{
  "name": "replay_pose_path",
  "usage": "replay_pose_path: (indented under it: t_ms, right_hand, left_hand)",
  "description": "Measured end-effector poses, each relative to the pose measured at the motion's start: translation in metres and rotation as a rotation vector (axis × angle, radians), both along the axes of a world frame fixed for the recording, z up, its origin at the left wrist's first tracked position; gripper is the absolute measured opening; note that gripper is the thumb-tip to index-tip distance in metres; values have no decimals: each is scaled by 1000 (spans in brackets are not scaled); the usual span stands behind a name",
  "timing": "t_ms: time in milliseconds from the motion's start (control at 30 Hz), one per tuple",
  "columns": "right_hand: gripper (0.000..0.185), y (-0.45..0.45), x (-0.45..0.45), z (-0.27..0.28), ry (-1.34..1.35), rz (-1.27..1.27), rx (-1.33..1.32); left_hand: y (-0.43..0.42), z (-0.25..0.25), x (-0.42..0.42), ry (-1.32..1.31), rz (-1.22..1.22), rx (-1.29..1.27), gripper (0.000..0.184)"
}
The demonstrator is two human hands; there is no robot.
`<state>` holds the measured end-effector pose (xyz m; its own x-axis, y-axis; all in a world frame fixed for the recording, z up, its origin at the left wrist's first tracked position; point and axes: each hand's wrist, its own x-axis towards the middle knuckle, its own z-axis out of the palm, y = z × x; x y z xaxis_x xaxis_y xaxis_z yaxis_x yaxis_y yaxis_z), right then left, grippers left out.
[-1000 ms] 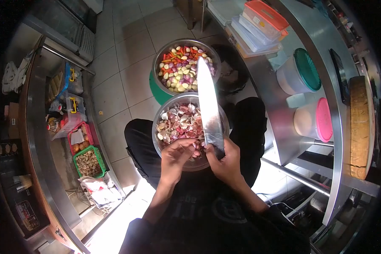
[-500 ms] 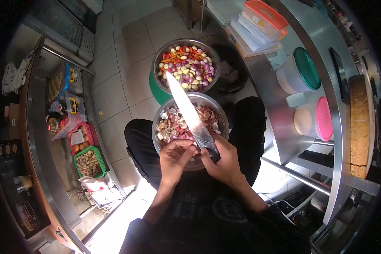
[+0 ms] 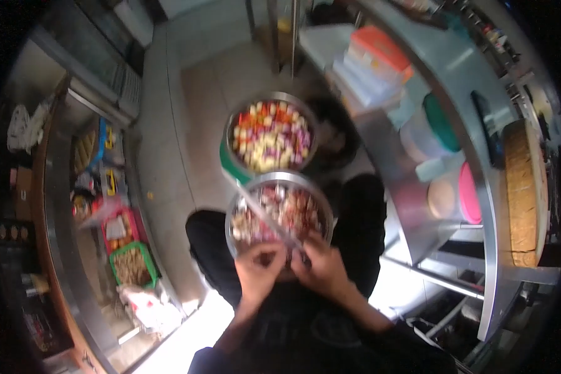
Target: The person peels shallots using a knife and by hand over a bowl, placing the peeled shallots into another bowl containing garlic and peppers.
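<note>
My right hand (image 3: 323,269) is closed around the handle of a kitchen knife (image 3: 263,213), whose blade slants up and left over the near metal bowl (image 3: 287,177). Next to it, my left hand (image 3: 255,273) is pinched at the bowl's near edge; whatever its fingers hold is hidden and blurred. Papery shallot and garlic skins (image 3: 300,209) fill much of this bowl, which sits between the person's knees. Just beyond stands a second metal bowl (image 3: 232,142), full of peeled shallots, pale cloves and red-orange chillies (image 3: 272,131).
A green round object (image 3: 229,167) shows beneath the far bowl. To the right, a steel shelf holds stacked plastic boxes (image 3: 371,68) and tubs with green (image 3: 441,123) and pink lids (image 3: 470,193). Leftward, a low shelf carries a green basket (image 3: 133,265) and a pink basket (image 3: 119,227).
The view has tilted, so the bowls appear lower. The knife's blade has turned edge-on and its tip points further left. Both hands stay close together at the near bowl.
</note>
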<state>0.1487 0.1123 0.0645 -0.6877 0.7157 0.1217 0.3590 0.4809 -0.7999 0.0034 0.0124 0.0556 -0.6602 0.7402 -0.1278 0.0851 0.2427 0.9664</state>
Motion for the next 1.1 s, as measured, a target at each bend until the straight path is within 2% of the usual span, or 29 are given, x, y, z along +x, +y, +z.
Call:
replay_pose_path:
  t_ms: [133, 200, 233, 300, 333, 400, 433, 500, 533, 567, 600, 733, 800, 900, 1100]
  right_hand:
    - [43, -4, 1, -23, -87, -9, 26]
    - [42, -1, 0, -23, -132, 21, 46]
    - [42, -2, 0, -23, -119, 4, 74]
    - [39, -1, -2, -25, -148, -6, -18]
    - [39, 1, -3, -24, -135, -18, 0]
    - [38, 3, -2, -20, 0, -88, -191]
    - [37, 6, -2, -11, 166, -102, -282]
    - [33, 13, -3, -32, 237, -117, -217]
    - [29, 8, -2, -25, 291, -127, -170]
    - [25, 4, 2, -18, 255, -181, -399]
    - [22, 3, 5, -25, 261, -171, -296]
    - [28, 3, 2, -24, 146, -245, -184]
    - [27, 4, 2, -12, 110, -255, -354]
    - [25, 3, 3, -21, 213, -250, -265]
    - [25, 1, 4, -21, 155, -328, -246]
  left_hand:
    - [-1, -13, 1, -93, -19, -48, 13]
    - [9, 3, 6, -184, 22, 83, 14]
    - [9, -4, 5, -171, 5, 111, 14]
    - [9, -19, 2, -157, -13, 120, 12]
    - [11, -13, -1, -241, -38, 76, 11]
    - [6, -27, -16, -403, -238, 202, 31]
    - [9, -32, -20, -395, -246, 207, 31]
    - [8, -37, -22, -704, -76, 257, 15]
    - [11, -37, -21, -699, -117, 341, 15]
    - [11, -38, -22, -677, -131, 308, 15]
    - [14, -29, -23, -654, -140, 270, 15]
    - [26, 5, -16, -436, -262, 131, 18]
    - [26, -4, -12, -323, -309, 146, 18]
    - [25, -11, -11, -360, -327, 119, 15]
    - [34, -9, -12, -385, -320, 63, 12]
